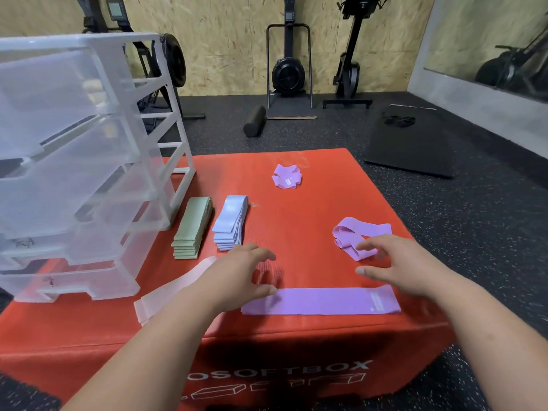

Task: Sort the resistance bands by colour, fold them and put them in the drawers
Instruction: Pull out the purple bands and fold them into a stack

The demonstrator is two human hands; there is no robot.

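Though flat, purple band [320, 301] between hands [237, 272] [407, 266]

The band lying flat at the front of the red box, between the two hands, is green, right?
Not green. The head view shows the flat band between the left hand and right hand, at the front of the red box, is purple.

The drawer unit [74, 173] stands on the left of the soft box [296, 226]. Just to its right are two piles side by side: one folded stack [192, 226] and a second folded stack [231, 222]. A flattened band [320, 301] lies along the near edge, a bunched band [355, 238] behind its right end, and another crumpled band [286, 176] lies near the far edge.
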